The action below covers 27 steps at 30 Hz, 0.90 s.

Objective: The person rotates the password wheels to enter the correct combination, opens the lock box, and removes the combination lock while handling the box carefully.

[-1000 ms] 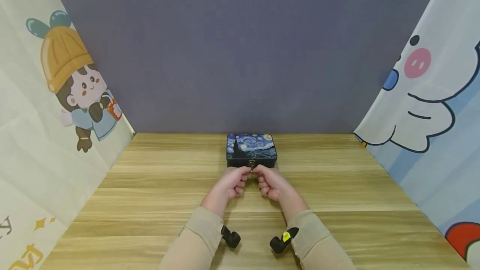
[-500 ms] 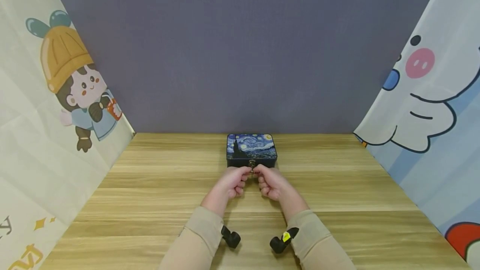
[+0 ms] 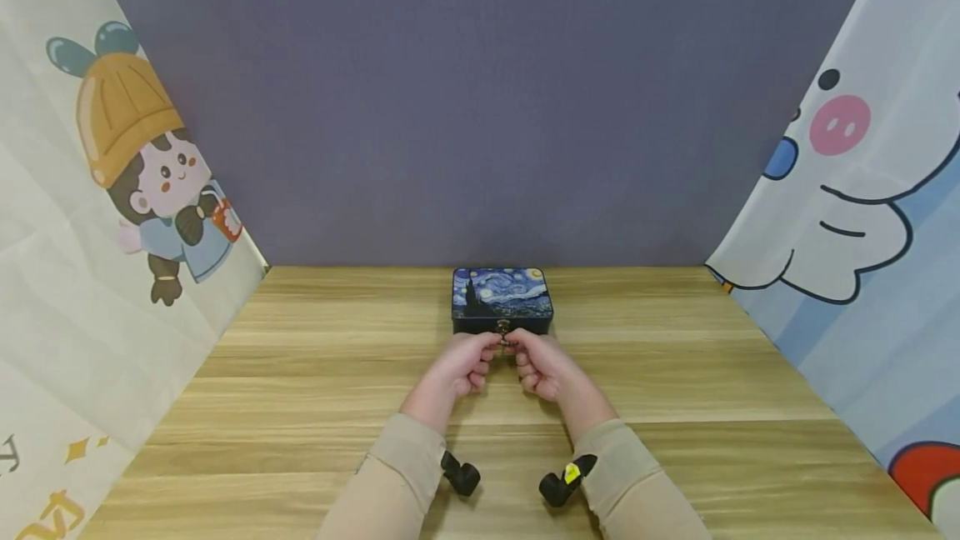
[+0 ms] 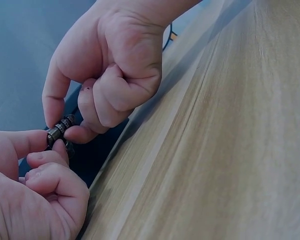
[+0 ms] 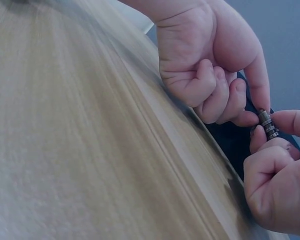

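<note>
A tin box (image 3: 501, 294) with a swirling blue night-sky painting on its lid stands closed at the back of the table. A brass-coloured latch (image 3: 503, 326) is on its front face. At the latch is a small bronze combination padlock (image 5: 270, 127) with ringed, marked dials. My left hand (image 3: 467, 363) pinches one end of it between thumb and index finger, the other fingers curled in. From the opposite side, my right hand (image 3: 542, 367) pinches the other end the same way. In both wrist views the fingertips cover part of the padlock.
The wood-grain table (image 3: 337, 407) reaches back to a plain grey-purple wall (image 3: 480, 107), just behind the box. Printed cartoon curtains hang at the left (image 3: 45, 232) and right (image 3: 862, 257). A small black camera (image 3: 462, 477) sits at the left cuff, another (image 3: 558, 486) at the right.
</note>
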Tool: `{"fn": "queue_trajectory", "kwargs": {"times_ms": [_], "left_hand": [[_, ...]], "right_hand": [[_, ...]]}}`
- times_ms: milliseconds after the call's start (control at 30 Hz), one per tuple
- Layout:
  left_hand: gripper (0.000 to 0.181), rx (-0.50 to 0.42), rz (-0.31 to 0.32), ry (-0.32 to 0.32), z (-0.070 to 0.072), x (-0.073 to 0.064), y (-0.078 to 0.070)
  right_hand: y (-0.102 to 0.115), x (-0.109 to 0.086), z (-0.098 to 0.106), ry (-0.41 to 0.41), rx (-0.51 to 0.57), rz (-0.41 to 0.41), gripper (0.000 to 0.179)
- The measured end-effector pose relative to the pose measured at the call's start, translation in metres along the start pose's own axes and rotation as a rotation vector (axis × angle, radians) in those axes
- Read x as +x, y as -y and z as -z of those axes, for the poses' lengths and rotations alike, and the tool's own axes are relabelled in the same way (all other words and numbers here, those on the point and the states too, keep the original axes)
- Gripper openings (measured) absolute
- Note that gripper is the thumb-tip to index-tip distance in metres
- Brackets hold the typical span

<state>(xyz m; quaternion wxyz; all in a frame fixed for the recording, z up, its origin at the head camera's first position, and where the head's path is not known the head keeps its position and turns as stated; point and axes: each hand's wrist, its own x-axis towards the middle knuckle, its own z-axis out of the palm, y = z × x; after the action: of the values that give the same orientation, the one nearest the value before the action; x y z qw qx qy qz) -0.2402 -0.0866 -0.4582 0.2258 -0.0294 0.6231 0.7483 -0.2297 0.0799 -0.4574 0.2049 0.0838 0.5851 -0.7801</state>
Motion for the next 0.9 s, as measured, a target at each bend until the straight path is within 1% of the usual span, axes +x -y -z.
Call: {"fn": "queue_trajectory", "kwargs": {"times_ms": [233, 500, 667, 900], "left_hand": [[0.023, 0.009, -0.003, -0.003, 0.000, 0.000, 0.000], [0.019, -0.023, 0.002, 0.004, 0.001, 0.001, -0.001], [0.019, -0.032, 0.005, 0.004, 0.001, 0.000, -0.001], [0.018, -0.062, 0.030, 0.009, 0.001, 0.000, -0.002]], "right_hand": [[0.002, -0.003, 0.002, 0.020, 0.009, -0.011, 0.032], [0.007, -0.005, 0.006, 0.008, -0.001, -0.025, 0.050], [0.009, -0.006, 0.008, 0.020, 0.015, -0.031, 0.048], [0.011, -0.007, 0.006, 0.036, 0.021, -0.035, 0.042]]}}
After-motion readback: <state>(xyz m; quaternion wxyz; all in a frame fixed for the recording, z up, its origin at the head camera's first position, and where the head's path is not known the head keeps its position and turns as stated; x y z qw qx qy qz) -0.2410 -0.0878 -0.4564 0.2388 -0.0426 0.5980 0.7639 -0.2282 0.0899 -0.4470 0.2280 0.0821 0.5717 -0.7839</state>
